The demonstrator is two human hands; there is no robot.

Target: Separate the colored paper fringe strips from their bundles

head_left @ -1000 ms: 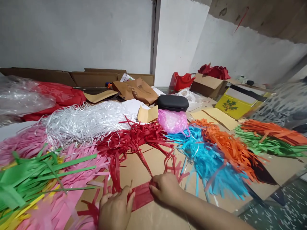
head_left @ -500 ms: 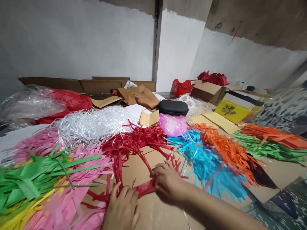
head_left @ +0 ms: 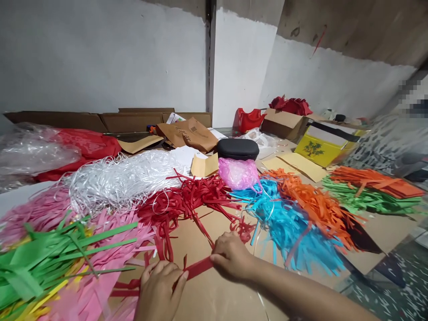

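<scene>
A flat red strip, paper or cloth, stretches between my two hands low over brown cardboard. My left hand is closed on its left end, and more red strands stick out past that hand. On the other end, my right hand has its fingers curled round the strip; a curly red fringe shows just beyond the knuckles. Behind both hands lies a loose heap of red strips, some trailing toward me.
Left are green strips, pink strips and white string. Right are blue strips and orange strips. Behind stand a black case, a pink plastic bag and a yellow box.
Both hands have closed more tightly on the red strip, which now looks narrower and straighter between them. The right fingers, stretched forward before, have curled in. The view has shifted slightly.
</scene>
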